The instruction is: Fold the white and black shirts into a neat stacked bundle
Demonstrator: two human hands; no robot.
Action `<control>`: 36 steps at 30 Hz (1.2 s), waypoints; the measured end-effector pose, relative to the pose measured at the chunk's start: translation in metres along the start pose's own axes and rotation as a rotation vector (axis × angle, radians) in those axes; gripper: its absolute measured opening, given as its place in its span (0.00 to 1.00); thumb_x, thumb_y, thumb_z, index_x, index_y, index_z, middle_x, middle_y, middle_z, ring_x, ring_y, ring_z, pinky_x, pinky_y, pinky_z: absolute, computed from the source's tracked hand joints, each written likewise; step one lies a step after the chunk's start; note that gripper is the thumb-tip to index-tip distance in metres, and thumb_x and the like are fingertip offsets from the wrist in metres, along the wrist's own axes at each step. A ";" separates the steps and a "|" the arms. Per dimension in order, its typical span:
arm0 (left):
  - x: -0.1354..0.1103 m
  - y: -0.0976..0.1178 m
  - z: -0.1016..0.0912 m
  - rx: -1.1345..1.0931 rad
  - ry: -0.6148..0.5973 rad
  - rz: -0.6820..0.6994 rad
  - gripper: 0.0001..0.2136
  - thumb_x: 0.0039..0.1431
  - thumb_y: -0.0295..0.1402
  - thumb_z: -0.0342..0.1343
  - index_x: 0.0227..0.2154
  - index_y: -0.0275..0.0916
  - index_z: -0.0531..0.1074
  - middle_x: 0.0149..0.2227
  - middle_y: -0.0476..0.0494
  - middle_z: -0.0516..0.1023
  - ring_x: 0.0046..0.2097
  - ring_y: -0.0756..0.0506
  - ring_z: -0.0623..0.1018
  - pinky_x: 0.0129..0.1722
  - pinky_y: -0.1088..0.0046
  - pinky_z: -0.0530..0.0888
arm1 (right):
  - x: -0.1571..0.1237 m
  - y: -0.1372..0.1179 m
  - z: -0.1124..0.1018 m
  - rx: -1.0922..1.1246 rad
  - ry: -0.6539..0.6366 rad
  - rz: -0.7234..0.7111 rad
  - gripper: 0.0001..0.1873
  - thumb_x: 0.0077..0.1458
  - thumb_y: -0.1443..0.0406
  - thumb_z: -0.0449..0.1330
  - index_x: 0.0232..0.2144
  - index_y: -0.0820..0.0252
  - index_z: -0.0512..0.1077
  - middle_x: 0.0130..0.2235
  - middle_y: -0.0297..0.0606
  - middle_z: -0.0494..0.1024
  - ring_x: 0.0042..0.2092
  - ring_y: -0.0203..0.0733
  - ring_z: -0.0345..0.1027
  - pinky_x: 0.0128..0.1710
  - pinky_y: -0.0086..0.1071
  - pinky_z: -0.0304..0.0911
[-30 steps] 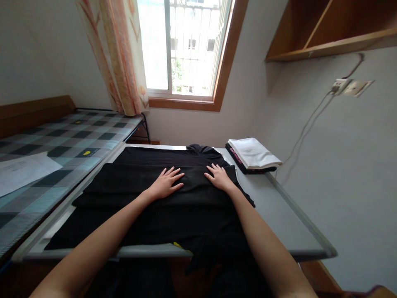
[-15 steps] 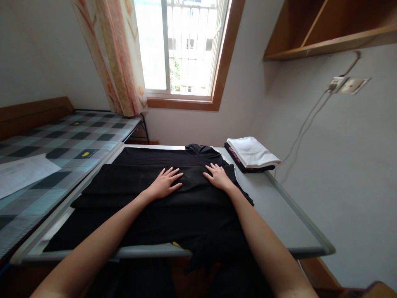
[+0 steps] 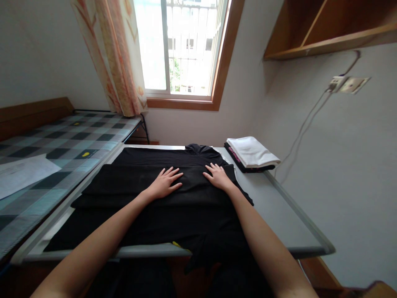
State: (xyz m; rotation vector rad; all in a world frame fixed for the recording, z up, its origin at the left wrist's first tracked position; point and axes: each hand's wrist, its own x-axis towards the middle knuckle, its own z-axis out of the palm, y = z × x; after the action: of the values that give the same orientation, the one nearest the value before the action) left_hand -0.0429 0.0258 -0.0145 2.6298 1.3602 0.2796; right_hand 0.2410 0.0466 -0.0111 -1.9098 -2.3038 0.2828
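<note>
A black T-shirt (image 3: 149, 225) lies spread across the white table, one sleeve hanging over the near edge. Across its middle runs a layered black band of cloth (image 3: 120, 181); I cannot tell whether this is a fold of the shirt or a separate piece. My left hand (image 3: 165, 183) rests flat on the band with fingers spread. To its right, my right hand (image 3: 218, 176) also presses flat on the cloth, fingers apart. Neither hand grips anything. A bit of yellow (image 3: 176, 244) shows at the shirt's near edge.
At the table's back right corner sits a folded white cloth (image 3: 252, 151) on a folded black one with pink lettering (image 3: 234, 154). A bed with a checked cover (image 3: 93, 136) adjoins on the left, holding a paper sheet (image 3: 25, 171). A wooden shelf (image 3: 335, 41) hangs at upper right.
</note>
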 end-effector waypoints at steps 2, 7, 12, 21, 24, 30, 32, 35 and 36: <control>0.000 0.000 0.000 -0.002 0.001 0.001 0.28 0.64 0.55 0.39 0.63 0.51 0.58 0.68 0.48 0.53 0.68 0.39 0.50 0.65 0.50 0.47 | 0.000 0.000 0.000 0.000 -0.003 0.000 0.34 0.63 0.48 0.44 0.65 0.58 0.56 0.68 0.47 0.50 0.68 0.53 0.40 0.64 0.47 0.37; 0.000 -0.001 0.001 0.001 -0.004 0.005 0.29 0.64 0.55 0.38 0.64 0.51 0.57 0.68 0.48 0.52 0.69 0.39 0.49 0.65 0.51 0.47 | 0.000 0.000 0.000 0.004 -0.002 -0.001 0.34 0.64 0.48 0.44 0.65 0.59 0.56 0.68 0.48 0.50 0.68 0.54 0.40 0.64 0.47 0.37; 0.000 -0.001 0.000 0.002 -0.008 0.003 0.29 0.64 0.55 0.37 0.64 0.51 0.57 0.68 0.49 0.53 0.69 0.39 0.49 0.66 0.51 0.46 | 0.000 0.000 0.000 0.002 0.003 -0.001 0.34 0.64 0.48 0.44 0.65 0.59 0.56 0.68 0.48 0.50 0.68 0.55 0.40 0.64 0.47 0.37; -0.001 -0.001 0.000 0.000 -0.005 0.006 0.29 0.64 0.55 0.38 0.64 0.50 0.57 0.68 0.48 0.53 0.68 0.39 0.50 0.66 0.51 0.47 | 0.000 0.000 0.001 0.004 0.014 -0.005 0.33 0.64 0.48 0.45 0.64 0.59 0.57 0.67 0.49 0.52 0.68 0.55 0.41 0.64 0.47 0.38; 0.000 -0.002 0.001 0.002 0.002 0.009 0.28 0.64 0.55 0.38 0.63 0.51 0.58 0.68 0.48 0.53 0.68 0.39 0.50 0.65 0.51 0.47 | 0.001 0.000 0.001 0.002 0.016 -0.007 0.33 0.64 0.49 0.46 0.64 0.59 0.57 0.67 0.49 0.52 0.68 0.55 0.41 0.64 0.47 0.38; 0.000 -0.002 0.001 -0.001 0.005 0.011 0.28 0.64 0.55 0.38 0.63 0.50 0.58 0.67 0.47 0.54 0.68 0.39 0.51 0.65 0.50 0.48 | -0.001 -0.001 0.000 0.010 0.011 -0.005 0.32 0.64 0.50 0.47 0.64 0.60 0.58 0.67 0.49 0.52 0.68 0.55 0.41 0.64 0.48 0.39; 0.000 -0.002 0.001 -0.001 0.004 0.012 0.28 0.64 0.55 0.39 0.63 0.50 0.58 0.68 0.47 0.53 0.68 0.39 0.50 0.65 0.50 0.47 | -0.001 -0.001 -0.001 0.007 0.011 -0.006 0.32 0.64 0.50 0.46 0.64 0.60 0.58 0.67 0.49 0.51 0.68 0.56 0.41 0.64 0.48 0.38; 0.000 -0.002 0.000 -0.002 0.002 0.011 0.28 0.64 0.55 0.39 0.63 0.50 0.58 0.68 0.47 0.53 0.68 0.38 0.50 0.65 0.50 0.47 | -0.001 -0.001 -0.001 0.004 0.007 -0.003 0.32 0.64 0.50 0.47 0.64 0.59 0.57 0.68 0.48 0.51 0.68 0.55 0.40 0.65 0.48 0.38; 0.000 -0.002 0.000 -0.002 0.001 0.011 0.28 0.64 0.55 0.39 0.63 0.50 0.58 0.68 0.47 0.53 0.68 0.38 0.50 0.65 0.50 0.47 | -0.001 -0.002 -0.001 0.003 0.006 -0.003 0.32 0.64 0.50 0.47 0.64 0.60 0.57 0.68 0.48 0.51 0.68 0.55 0.40 0.65 0.48 0.38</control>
State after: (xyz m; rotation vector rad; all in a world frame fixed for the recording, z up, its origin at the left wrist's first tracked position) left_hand -0.0445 0.0265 -0.0153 2.6362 1.3454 0.2837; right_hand 0.2400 0.0455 -0.0094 -1.9027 -2.3007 0.2799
